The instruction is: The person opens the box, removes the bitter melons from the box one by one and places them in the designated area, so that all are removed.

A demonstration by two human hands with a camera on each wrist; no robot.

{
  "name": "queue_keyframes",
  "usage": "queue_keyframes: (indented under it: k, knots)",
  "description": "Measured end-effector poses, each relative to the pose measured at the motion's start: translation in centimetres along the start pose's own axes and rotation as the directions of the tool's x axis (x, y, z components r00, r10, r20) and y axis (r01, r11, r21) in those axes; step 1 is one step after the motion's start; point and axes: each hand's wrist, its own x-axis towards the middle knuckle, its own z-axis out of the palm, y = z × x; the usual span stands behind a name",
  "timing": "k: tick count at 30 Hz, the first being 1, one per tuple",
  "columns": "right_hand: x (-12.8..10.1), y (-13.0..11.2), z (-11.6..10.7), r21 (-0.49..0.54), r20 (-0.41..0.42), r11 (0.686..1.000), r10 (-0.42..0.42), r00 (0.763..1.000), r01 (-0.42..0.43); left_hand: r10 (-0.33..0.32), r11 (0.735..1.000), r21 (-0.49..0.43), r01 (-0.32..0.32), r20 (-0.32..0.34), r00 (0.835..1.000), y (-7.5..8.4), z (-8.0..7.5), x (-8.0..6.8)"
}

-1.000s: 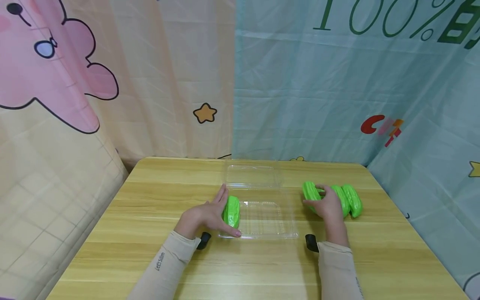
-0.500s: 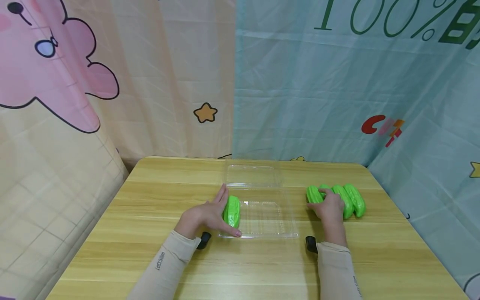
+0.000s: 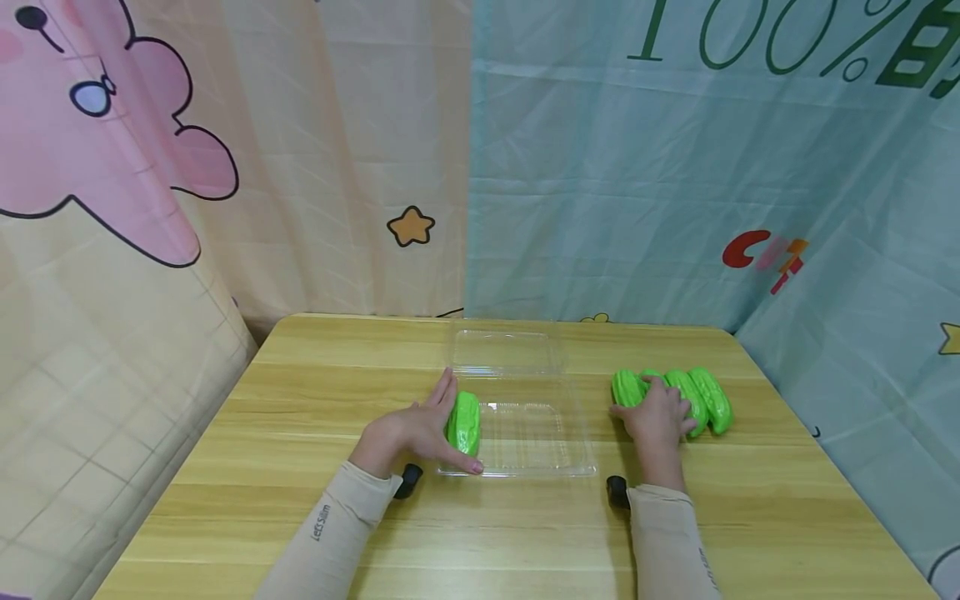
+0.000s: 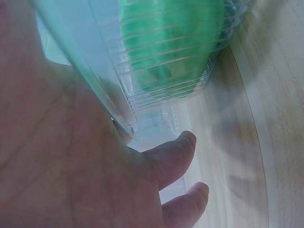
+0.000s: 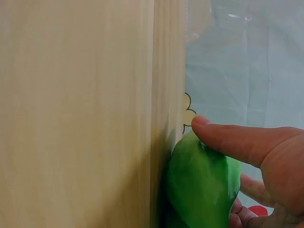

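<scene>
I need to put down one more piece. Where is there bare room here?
Inside the clear tray, right of the green piece by the left hand. Also bare table at far left. Crowded by the green pile under the right hand.

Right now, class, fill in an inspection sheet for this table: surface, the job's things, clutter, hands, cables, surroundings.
Surface: wooden table, pale grain.
Job's things: clear plastic clamshell box, lid open toward the curtains; one green toy cucumber at its left end; more green cucumbers lying side by side on the right.
Clutter: nothing seen.
Hands: left hand rests flat against the box's left side; right hand grips one cucumber of the group.
Cables: nothing seen.
Surroundings: printed cartoon curtains behind and beside.
</scene>
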Motion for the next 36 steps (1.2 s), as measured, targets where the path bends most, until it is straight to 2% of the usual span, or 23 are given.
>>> queue_keyframes:
  k: [10, 18, 28, 36]
  knots:
    - [-0.19, -0.86, -0.61, 0.012, 0.014, 1.0, -0.012, 1.0, 0.012, 0.005, 1.0, 0.008, -0.005, 0.003, 1.0, 0.01, 0.01, -0.08]
    - [-0.2, -0.87, -0.51, -0.021, 0.075, 0.999, -0.032, 0.997, 0.034, 0.008, 1.0, 0.009, -0.008, 0.002, 1.0, -0.03, 0.0, -0.11]
    - [-0.2, -0.27, 0.08, 0.009, -0.024, 1.0, -0.009, 1.0, 0.009, 0.008, 1.0, 0.012, -0.008, 0.002, 1.0, 0.12, -0.07, -0.18]
    - [-0.14, -0.28, 0.18, 0.008, -0.021, 1.0, 0.001, 1.0, 0.0, 0.008, 1.0, 0.021, -0.008, 0.003, 1.0, 0.19, -0.09, -0.27]
